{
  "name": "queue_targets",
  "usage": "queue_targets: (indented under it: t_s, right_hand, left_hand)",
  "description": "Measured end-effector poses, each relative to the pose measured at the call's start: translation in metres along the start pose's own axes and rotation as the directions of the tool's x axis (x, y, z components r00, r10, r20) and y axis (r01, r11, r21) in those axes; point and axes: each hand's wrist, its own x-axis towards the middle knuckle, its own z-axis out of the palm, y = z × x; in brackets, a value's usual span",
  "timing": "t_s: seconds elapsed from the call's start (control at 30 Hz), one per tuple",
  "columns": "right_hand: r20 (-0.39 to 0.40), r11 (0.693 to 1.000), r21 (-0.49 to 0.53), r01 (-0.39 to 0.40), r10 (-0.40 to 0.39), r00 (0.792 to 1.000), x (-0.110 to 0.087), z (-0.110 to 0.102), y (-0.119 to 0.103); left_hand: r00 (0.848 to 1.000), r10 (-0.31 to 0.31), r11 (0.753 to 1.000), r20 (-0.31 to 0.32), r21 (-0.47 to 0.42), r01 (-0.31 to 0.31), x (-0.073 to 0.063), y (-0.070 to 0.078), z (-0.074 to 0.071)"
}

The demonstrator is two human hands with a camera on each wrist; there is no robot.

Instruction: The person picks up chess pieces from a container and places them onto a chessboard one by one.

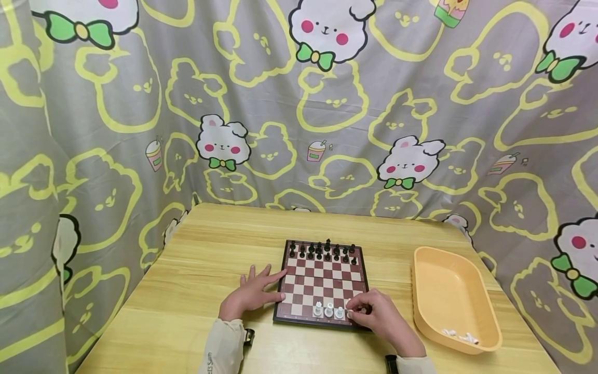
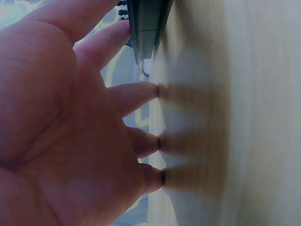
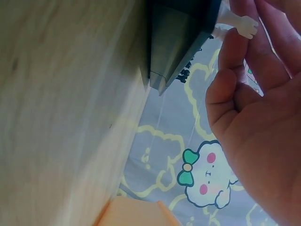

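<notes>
A brown-and-white chessboard (image 1: 306,291) lies on the table, with several black chess pieces (image 1: 328,255) in two rows along its far side. Three white chess pieces (image 1: 329,310) stand side by side on its near row. My right hand (image 1: 384,317) is at the near right corner, its fingertips pinching a white chess piece (image 3: 245,27) with a notched top, beside those three. Fingers spread, my left hand (image 1: 249,296) rests at the left edge; thumb and index touch the board's side, and the other fingertips (image 2: 153,90) meet the tabletop.
To the right of the board stands a shallow orange tray (image 1: 418,306), a few loose white pieces (image 1: 469,338) lying at its near end. The wooden table (image 1: 196,249) reaches back to a patterned grey curtain (image 1: 280,104) that also hangs along both sides.
</notes>
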Motion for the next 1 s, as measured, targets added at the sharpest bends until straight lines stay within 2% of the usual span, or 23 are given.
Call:
queue_targets:
  t_s: [0.1,0.2,0.27,0.33,0.37,0.4,0.43,0.5,0.57,0.6,0.63,0.67,0.7,0.73,0.8,0.9,0.97,1.0]
  right_hand:
    - [0.009,0.999,0.029,-0.037,0.036,0.999,-0.001,-0.001,0.0]
    - [-0.032,0.995,0.061,-0.078,0.08,0.996,-0.003,-0.004,0.002]
    - [-0.111,0.992,0.084,-0.097,0.106,0.988,-0.005,-0.008,0.006]
    - [-0.246,0.99,0.099,-0.099,0.121,0.962,-0.008,-0.014,0.012]
    - [-0.326,0.988,0.113,-0.103,0.135,0.936,-0.009,-0.018,0.016]
    - [-0.415,0.986,0.127,-0.106,0.15,0.898,-0.011,-0.021,0.019]
    - [-0.502,0.984,0.14,-0.11,0.166,0.849,-0.013,-0.026,0.023]
    - [-0.659,0.977,0.168,-0.129,0.209,0.723,-0.018,-0.035,0.031]
    - [-0.754,0.962,0.209,-0.174,0.272,0.598,-0.024,-0.044,0.037]
    - [-0.772,0.95,0.228,-0.212,0.309,0.555,-0.027,-0.048,0.04]
    - [-0.772,0.935,0.239,-0.262,0.347,0.532,-0.03,-0.052,0.042]
    - [-0.758,0.917,0.248,-0.312,0.385,0.527,-0.033,-0.056,0.044]
    - [-0.73,0.897,0.256,-0.361,0.424,0.536,-0.036,-0.059,0.046]
    - [-0.694,0.878,0.258,-0.402,0.458,0.556,-0.038,-0.061,0.048]
    - [-0.589,0.849,0.23,-0.475,0.51,0.627,-0.04,-0.066,0.051]
    - [-0.369,0.822,0.129,-0.554,0.559,0.743,-0.038,-0.071,0.053]
    - [-0.219,0.816,0.0,-0.578,0.564,0.796,-0.036,-0.073,0.054]
    - [-0.156,0.813,-0.061,-0.579,0.565,0.81,-0.034,-0.074,0.054]
  left_hand:
    - [1.0,0.0,1.0,-0.004,-0.003,0.0,0.0,0.0,0.0]
    - [1.0,-0.002,1.0,-0.005,-0.007,0.002,0.0,0.0,0.0]
    - [1.0,-0.002,1.0,-0.002,-0.012,0.002,0.0,0.0,0.0]
    - [1.0,-0.001,1.0,-0.002,-0.014,0.001,0.0,0.0,0.0]
    - [1.0,0.0,1.0,-0.002,-0.015,0.0,0.0,0.001,0.0]
    - [1.0,-0.001,1.0,-0.003,-0.014,0.001,0.0,0.001,0.001]
    - [1.0,-0.001,1.0,-0.005,-0.014,0.001,0.0,0.001,0.001]
    - [1.0,-0.003,1.0,-0.008,-0.01,0.002,0.0,0.001,0.001]
    - [1.0,-0.004,1.0,-0.006,-0.007,0.004,0.0,0.002,0.001]
    - [1.0,-0.002,1.0,-0.006,-0.008,0.002,0.0,0.002,0.001]
    - [1.0,-0.002,1.0,-0.004,-0.005,0.002,0.0,0.002,0.001]
    - [1.0,-0.002,1.0,-0.003,-0.003,0.002,0.0,0.002,0.001]
    - [1.0,-0.002,1.0,-0.003,-0.002,0.002,0.0,0.002,0.001]
    - [1.0,-0.001,1.0,-0.003,-0.002,0.001,0.0,0.001,0.001]
    - [1.0,-0.004,1.0,-0.003,0.002,0.004,0.0,0.001,0.002]
    - [1.0,-0.007,1.0,-0.004,0.001,0.007,0.0,0.0,0.002]
    - [1.0,-0.006,1.0,-0.003,0.002,0.006,0.0,0.0,0.002]
    - [1.0,-0.006,1.0,-0.002,0.003,0.006,0.0,0.0,0.002]
